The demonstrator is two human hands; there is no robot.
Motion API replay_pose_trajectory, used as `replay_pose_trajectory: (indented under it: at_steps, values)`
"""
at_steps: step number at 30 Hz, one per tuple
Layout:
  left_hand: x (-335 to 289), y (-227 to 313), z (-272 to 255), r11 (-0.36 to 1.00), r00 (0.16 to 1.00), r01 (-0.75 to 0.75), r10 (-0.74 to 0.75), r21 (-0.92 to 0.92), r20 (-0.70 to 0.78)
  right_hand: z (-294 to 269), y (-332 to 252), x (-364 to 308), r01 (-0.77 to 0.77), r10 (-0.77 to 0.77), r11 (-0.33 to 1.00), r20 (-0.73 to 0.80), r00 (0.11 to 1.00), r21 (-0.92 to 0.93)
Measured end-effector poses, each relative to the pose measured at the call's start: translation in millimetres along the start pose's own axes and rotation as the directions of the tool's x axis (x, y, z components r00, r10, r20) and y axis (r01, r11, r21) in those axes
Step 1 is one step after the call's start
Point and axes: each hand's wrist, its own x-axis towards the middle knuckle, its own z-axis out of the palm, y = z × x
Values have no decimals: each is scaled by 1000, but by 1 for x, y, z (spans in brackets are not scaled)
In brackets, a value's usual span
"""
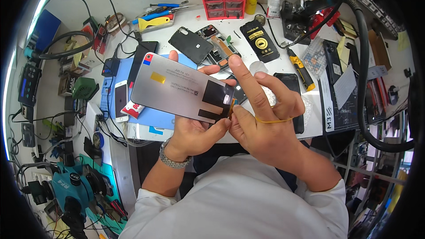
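Right now the left hand (195,132) grips a silver phone screen panel (177,89) from beneath — centre frame, tilted toward 10 o'clock — while the right hand (261,119) pinches its flex cable (231,106) at the panel's 4 o'clock corner.

— Where is there free room on the table (283,15)?

— Little. A bare white strip lies far, between the red drawer box (223,5) and the black back cover (191,44).

— And on the right?

— A yellow-handled tool (300,68), a dark phone (290,89) and a thick black hose (364,62) block it.

— Left?

— Cables and the blue mat (156,117) crowd that side.
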Motion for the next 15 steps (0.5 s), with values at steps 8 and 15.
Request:
replay_pose_trajectory:
  at_steps: [8,15]
  values:
    - [1,2,0,997,999,47,-48,62,4,9,7,-2,105,-108,991,-28,994,-85]
    - [-1,-3,2,1000,1000,21,-21,20,-2,14,9,-3,53,-52,998,-40,998,20]
